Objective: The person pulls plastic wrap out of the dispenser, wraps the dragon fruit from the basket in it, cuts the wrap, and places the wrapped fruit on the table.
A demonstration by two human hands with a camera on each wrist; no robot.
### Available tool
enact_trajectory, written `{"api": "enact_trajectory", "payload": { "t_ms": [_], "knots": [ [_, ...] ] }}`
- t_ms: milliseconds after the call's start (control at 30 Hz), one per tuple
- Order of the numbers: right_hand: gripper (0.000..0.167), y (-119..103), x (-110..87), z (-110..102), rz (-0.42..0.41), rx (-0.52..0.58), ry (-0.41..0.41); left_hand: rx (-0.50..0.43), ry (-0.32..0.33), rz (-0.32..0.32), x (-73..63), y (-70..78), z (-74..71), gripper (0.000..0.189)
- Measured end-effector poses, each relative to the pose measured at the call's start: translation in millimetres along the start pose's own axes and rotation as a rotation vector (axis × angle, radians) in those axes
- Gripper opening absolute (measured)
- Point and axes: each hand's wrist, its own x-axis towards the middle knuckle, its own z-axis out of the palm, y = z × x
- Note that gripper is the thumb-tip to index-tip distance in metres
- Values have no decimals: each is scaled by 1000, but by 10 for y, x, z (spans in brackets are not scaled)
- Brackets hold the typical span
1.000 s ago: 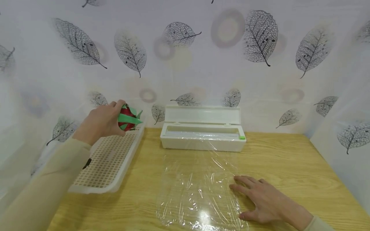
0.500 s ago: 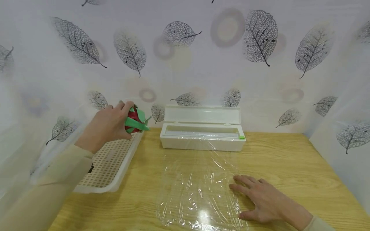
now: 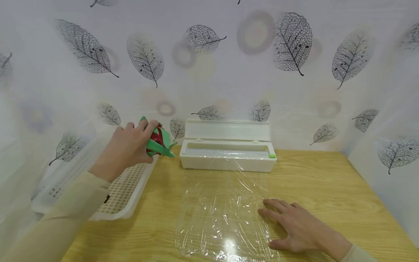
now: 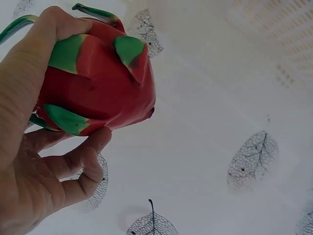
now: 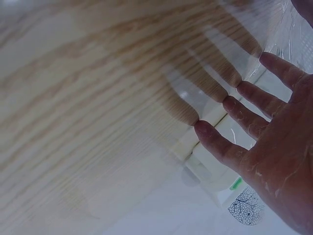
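The person's left hand [image 3: 131, 147], left of centre in the frame, gripped a red dragon fruit with green leaf-like scales [image 3: 158, 141], its thumb and fingers closed about the body. The fruit was at the fingertips' right side, raised beside the upper right end of a white plastic basket with a perforated bottom [image 3: 142, 193]. In the left wrist view it filled the upper left, pinched between thumb and fingers, and the lower fingers were bent.

Well apart from it, at the lower right, the right hand [image 3: 299, 227] lay palm down with its fingers spread wide, holding nothing. Its fingertips rested at the right edge of a clear, wrinkled sheet of plastic film [image 3: 226, 211]; I couldn't tell whether all 5 touched the film or the bare wood.

The film ran down the middle of the yellowish wood-grain table [image 3: 320, 178] from a long white box with a raised lid [image 3: 229, 163], which had a small green piece [image 3: 272, 156] at its right end. The fruit was up and to the left of the film, just left of the box.
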Motion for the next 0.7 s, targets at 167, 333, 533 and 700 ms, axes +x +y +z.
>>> {"api": "enact_trajectory", "payload": {
  "t_ms": [167, 333, 533, 700],
  "knots": [
    [85, -2, 4, -5, -1, -4, 6, 10, 23, 21, -13, 109, 0, 95],
    [85, -4, 4, -5, 11, 5, -21, 9, 18, 36, -21, 208, -19, 97],
    [85, -4, 0, -5, 22, 15, -37, 11, -4, 48, -24, 323, -15, 96],
    [86, -4, 3, -21, 29, 28, -52, 19, -28, 61, -21, 396, 17, 95]
  ]
}}
